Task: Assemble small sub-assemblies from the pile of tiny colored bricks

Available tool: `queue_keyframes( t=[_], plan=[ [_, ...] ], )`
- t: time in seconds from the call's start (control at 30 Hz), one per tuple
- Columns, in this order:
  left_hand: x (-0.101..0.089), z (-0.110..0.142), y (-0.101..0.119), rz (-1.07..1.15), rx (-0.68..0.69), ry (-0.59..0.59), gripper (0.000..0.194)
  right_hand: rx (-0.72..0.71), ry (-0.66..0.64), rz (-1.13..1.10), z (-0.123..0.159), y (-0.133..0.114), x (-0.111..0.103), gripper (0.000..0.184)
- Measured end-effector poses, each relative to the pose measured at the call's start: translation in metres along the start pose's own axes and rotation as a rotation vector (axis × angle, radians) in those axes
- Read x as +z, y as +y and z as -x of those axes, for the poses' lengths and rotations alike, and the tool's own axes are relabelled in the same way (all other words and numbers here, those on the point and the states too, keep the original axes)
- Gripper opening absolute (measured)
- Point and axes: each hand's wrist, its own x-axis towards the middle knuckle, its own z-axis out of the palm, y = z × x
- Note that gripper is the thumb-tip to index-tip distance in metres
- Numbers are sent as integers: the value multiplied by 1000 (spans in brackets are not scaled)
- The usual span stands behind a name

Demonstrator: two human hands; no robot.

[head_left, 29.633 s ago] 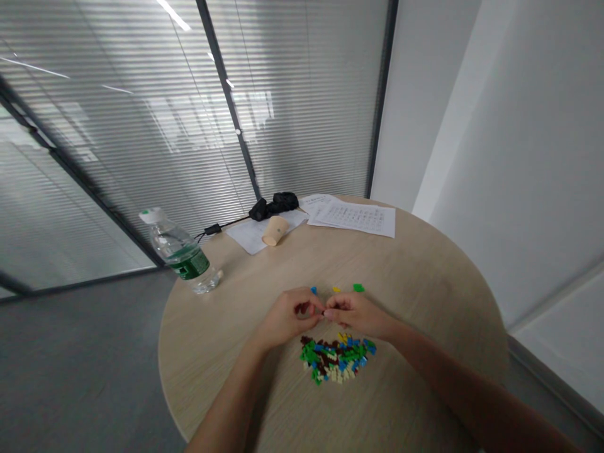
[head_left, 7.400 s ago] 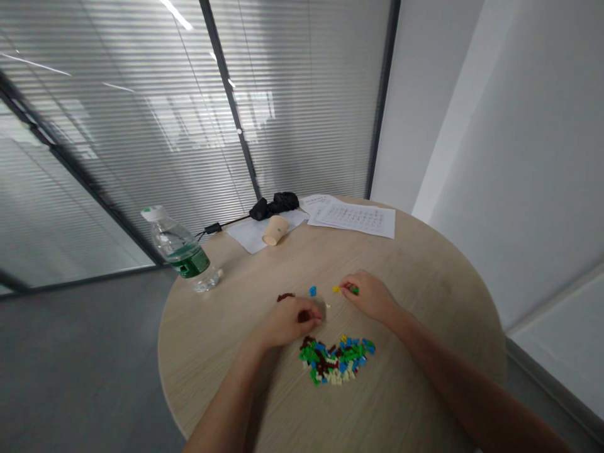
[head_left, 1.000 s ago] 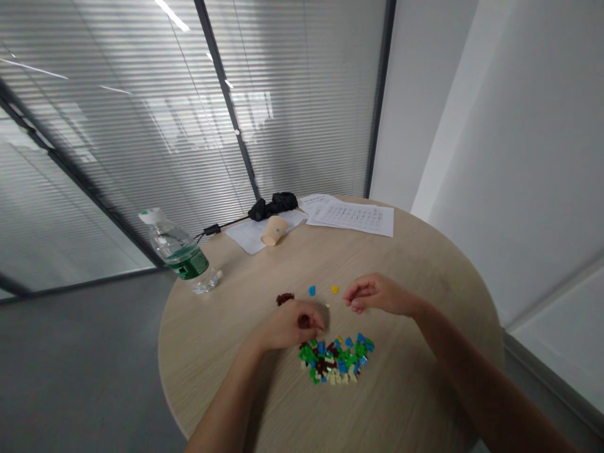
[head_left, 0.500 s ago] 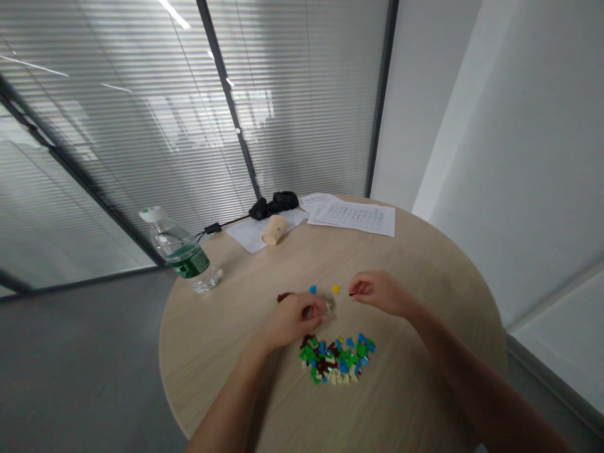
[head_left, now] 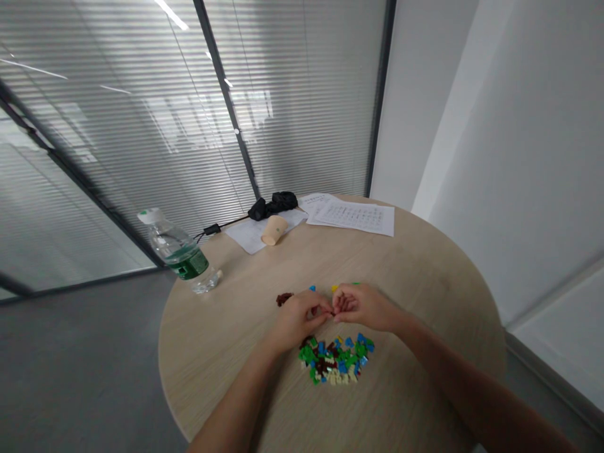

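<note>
While meeting with left hand point(head_left: 299, 318) and right hand point(head_left: 370, 308) just beyond brick pile point(head_left: 334, 361) on bench point(head_left: 425, 264), clamping dark piece point(head_left: 333, 314) in right fingers; cannot tell whether gripping with left.

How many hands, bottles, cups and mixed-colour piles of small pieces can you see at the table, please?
Hands: 2 (left hand and right hand)
Bottles: 1 (clear bottle)
Cups: 1 (beige cup)
Piles: 1 (mixed-colour pile; its pieces overlap too much to count)
Total: 5
</note>
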Motion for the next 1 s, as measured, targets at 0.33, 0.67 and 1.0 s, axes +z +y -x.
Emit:
queue_keyframes(
  t=[0.33,0.67,1.0],
  plan=[
    [-56,19,-38,-393,-377,177,15,-46,117,158,-2,14,-9,20],
    [-51,19,-41,-436,-454,111,17,-62,93,204,-1,11,-12,16],
    [-51,18,-39,-436,-478,107,17,50,-40,237,4,8,-23,14]
  ],
)
